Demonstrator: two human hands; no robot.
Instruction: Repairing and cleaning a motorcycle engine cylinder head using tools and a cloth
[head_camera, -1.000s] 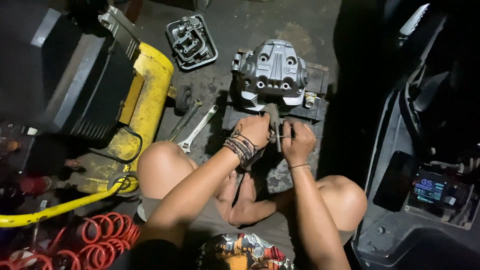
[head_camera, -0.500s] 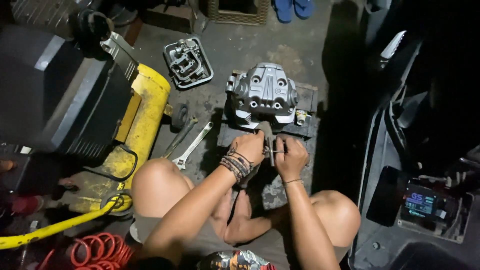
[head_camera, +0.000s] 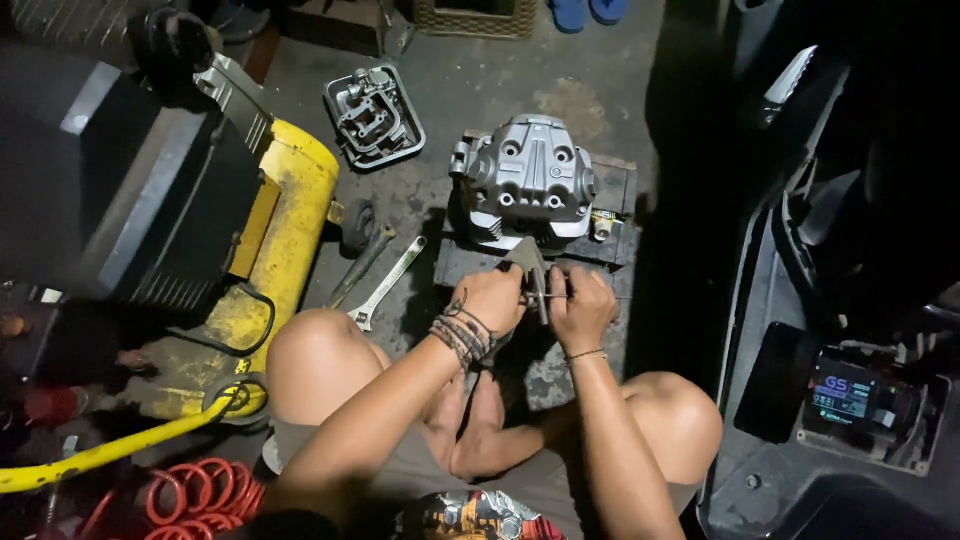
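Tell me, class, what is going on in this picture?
A person sits on a workshop floor with knees apart, working in front of a grey engine cylinder head set on a dark block. The left hand holds a small grey metal part, and the right hand presses a thin tool against it. Two wrenches lie on the floor to the left, beside a yellow air compressor tank. A metal engine cover lies further back.

Grey engine head, yellow compressor tank, red coiled hose
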